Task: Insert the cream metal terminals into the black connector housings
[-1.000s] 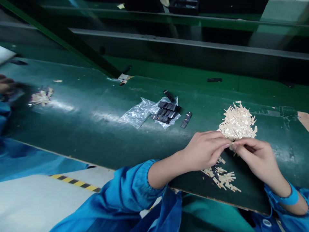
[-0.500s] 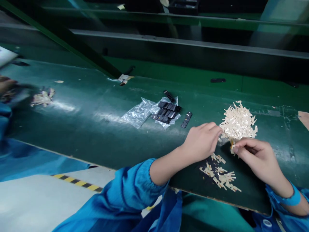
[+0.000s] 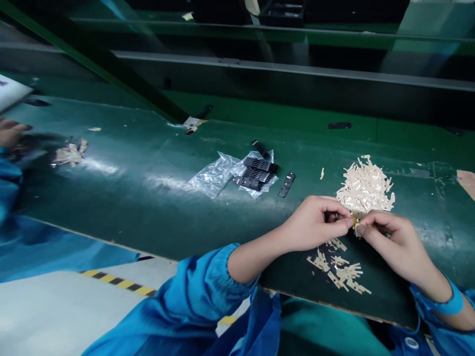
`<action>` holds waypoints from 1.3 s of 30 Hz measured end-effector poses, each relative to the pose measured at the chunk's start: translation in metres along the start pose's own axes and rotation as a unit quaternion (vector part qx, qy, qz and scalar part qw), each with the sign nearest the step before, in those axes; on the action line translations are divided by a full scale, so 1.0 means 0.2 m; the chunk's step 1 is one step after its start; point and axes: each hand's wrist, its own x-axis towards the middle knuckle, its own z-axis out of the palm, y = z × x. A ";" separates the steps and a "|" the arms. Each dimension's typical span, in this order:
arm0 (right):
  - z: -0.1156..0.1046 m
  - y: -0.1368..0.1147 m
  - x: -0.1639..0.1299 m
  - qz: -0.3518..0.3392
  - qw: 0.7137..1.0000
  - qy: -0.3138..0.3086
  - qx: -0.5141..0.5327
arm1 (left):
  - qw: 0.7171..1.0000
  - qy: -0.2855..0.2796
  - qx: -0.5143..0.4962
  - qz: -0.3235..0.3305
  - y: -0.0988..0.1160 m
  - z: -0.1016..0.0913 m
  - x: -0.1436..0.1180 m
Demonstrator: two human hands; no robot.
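Observation:
Just below a large pile of cream-coloured thin pieces, my two hands meet fingertip to fingertip. My right hand pinches a small cream piece with an amber film on it. The thumb and forefinger of my left hand are closed at the amber film's left side. Fingers partly cover the piece, so its full shape is hidden. Nearer to me, under the left hand, lies a looser scatter of cream pieces with amber spots. One cream strip rests alone left of the pile.
Black slotted plastic parts lie on clear plastic bags mid-table, with one black part beside them. A green post rises at the back left. At far left, another person's hand is near a small heap.
My left hand has moved right, from the pile's left edge to the piece in my right hand. A lone cream strip now lies left of the pile. My right hand stays nearly still.

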 end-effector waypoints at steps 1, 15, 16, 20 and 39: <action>0.00 0.00 0.00 -0.001 1.000 0.001 -0.005 | 1.000 0.000 0.004 -0.004 0.00 0.00 0.00; 0.02 0.03 -0.01 -0.129 0.976 0.107 -0.139 | 0.973 0.095 0.166 0.130 -0.02 0.02 -0.02; 0.02 0.03 -0.01 -0.133 0.977 0.100 -0.134 | 0.969 0.089 0.175 0.147 -0.02 0.02 -0.02; 0.04 0.03 -0.01 -0.127 0.981 0.087 -0.119 | 0.960 0.064 0.198 0.186 -0.03 0.03 -0.03; -0.01 0.00 0.05 0.153 0.965 -0.097 0.191 | 0.976 -0.002 0.047 0.213 0.05 -0.07 -0.03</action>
